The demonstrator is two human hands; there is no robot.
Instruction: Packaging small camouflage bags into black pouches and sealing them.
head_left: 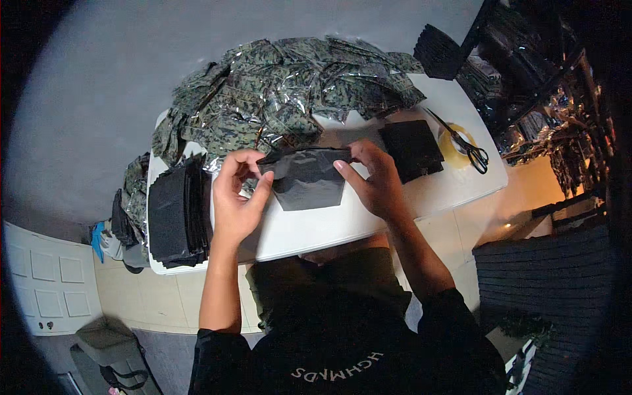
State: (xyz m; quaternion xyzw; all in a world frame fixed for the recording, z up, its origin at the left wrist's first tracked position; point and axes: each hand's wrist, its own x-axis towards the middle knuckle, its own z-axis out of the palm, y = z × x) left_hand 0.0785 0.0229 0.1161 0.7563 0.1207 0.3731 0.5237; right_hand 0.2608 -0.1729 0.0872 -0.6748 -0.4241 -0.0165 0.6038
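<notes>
One dark sheer piece is held over the table, toward the middle of its front edge. The left hand and right hand each clamp an upper end between thumb and fingers. One black stack fills the front-left corner; one flat black pile lies to the right. By the right edge, one pair of scissors crosses one tape roll. Camouflage packets, too jumbled to count, crowd the back edge. Bare white runs along the front edge.

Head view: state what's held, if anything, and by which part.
A tapering, translucent grey sheet, held near its upper corners by the left hand and right hand.
</notes>
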